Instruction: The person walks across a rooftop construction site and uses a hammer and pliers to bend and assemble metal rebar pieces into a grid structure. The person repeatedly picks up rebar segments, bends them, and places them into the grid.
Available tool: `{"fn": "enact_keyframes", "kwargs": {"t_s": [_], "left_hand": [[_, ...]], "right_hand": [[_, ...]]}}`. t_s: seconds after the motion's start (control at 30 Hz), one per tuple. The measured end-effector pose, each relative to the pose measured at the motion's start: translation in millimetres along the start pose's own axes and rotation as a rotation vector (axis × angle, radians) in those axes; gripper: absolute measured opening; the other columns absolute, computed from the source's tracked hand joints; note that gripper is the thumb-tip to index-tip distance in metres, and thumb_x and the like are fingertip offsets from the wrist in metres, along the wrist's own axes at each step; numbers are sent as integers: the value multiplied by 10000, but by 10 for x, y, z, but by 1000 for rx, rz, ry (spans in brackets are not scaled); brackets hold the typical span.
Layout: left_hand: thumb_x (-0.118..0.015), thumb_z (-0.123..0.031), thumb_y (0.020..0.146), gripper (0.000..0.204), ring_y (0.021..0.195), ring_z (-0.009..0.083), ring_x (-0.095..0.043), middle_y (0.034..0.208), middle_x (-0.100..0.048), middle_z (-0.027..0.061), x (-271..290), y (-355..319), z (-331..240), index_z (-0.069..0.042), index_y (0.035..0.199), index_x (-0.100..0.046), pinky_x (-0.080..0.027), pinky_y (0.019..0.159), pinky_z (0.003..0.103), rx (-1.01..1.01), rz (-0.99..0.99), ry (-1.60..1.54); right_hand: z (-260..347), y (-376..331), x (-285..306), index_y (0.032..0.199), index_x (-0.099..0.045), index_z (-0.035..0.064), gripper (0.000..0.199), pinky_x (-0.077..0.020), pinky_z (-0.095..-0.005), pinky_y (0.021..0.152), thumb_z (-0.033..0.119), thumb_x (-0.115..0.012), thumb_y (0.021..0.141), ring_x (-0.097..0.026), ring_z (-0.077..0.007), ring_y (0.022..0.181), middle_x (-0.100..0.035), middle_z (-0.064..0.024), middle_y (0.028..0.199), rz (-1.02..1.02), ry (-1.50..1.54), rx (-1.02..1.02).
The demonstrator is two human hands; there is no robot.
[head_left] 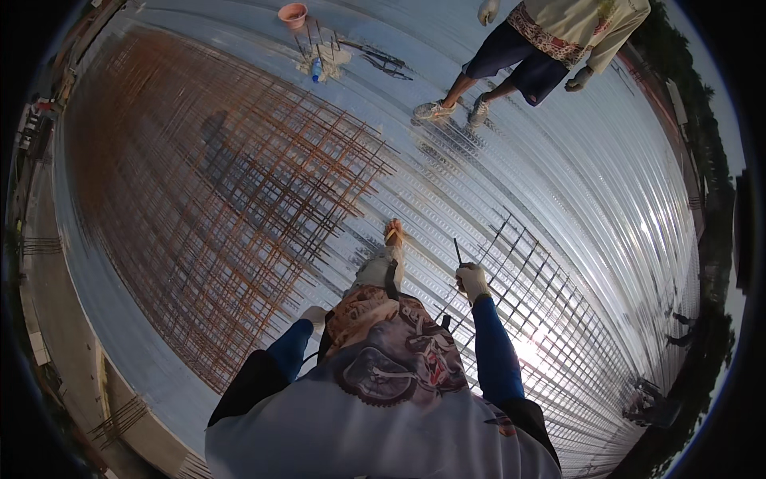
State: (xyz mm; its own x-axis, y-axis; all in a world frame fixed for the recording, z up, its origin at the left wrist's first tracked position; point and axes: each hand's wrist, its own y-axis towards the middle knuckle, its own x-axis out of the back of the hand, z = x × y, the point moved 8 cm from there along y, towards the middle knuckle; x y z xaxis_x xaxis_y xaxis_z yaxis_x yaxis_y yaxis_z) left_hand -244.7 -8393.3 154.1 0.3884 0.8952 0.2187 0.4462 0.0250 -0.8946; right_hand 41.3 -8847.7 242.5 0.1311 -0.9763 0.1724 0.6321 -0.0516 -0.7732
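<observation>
While the gloved right hand (472, 281) grips what looks like a thin dark hooked tool (458, 254) above the grey steel mesh (542, 311) on the corrugated metal deck (606, 176), the person should keep it steady, the left hand (314, 315) too hidden to judge.

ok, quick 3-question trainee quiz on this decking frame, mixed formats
1. True or false: the white-gloved right hand grips a thin dark rod.
2. The rusty brown rebar mesh lies on: A) timber planks B) ribbed shiny metal decking C) gravel.
3. Fill in: beside the blue plastic bottle at the far end sits an orange round ____.

Key: 1 true; 2 B; 3 bowl.
</observation>
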Motion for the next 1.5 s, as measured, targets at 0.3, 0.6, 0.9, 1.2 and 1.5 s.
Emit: {"fn": "enact_keyframes", "kwargs": {"t_s": [0.3,0.6,0.9,1.2,1.5], "left_hand": [[-583,-479,992,583,1238,344,-634,1292,-687,214,2013,635,-3207,-3,1318,-660,-484,1049,432,-256,-303,-6],[-630,-406,995,484,1023,299,-686,1127,-742,140,2590,1470,-3841,-3,1255,-694,-520,926,428,-136,-597,-426],[-634,-393,963,415,811,201,-665,863,-730,156,775,980,-3565,6,991,-743,-521,761,383,375,-70,-384],[-577,-266,1016,387,840,158,-660,995,-729,78,1645,1776,-5426,35,1231,-692,-520,761,305,24,-433,-845],[-643,-330,947,451,811,144,-627,1006,-727,84,3250,2735,-6143,44,1193,-702,-516,756,317,21,-472,-811]], "right_hand": [[1765,1757,200,1026,-649,-34,163,-382,-293,413,61,-634,895,-546,-137,493,-608,-62,682,38,19,-1],[3809,3551,-325,1098,-647,-11,225,-408,-300,425,135,-664,928,-535,-124,505,-601,-43,682,162,-211,36],[5282,5108,-986,1009,-692,6,237,-452,-321,463,215,-695,897,-598,-164,511,-637,-66,635,308,-722,166],[6179,5483,-1293,883,-615,-1,156,-357,-342,367,141,-672,909,-533,-162,438,-625,-97,630,400,-666,73],[6746,5832,-1812,927,-649,14,117,-374,-316,401,129,-654,908,-526,-141,468,-626,-71,677,412,-545,-18]]}}
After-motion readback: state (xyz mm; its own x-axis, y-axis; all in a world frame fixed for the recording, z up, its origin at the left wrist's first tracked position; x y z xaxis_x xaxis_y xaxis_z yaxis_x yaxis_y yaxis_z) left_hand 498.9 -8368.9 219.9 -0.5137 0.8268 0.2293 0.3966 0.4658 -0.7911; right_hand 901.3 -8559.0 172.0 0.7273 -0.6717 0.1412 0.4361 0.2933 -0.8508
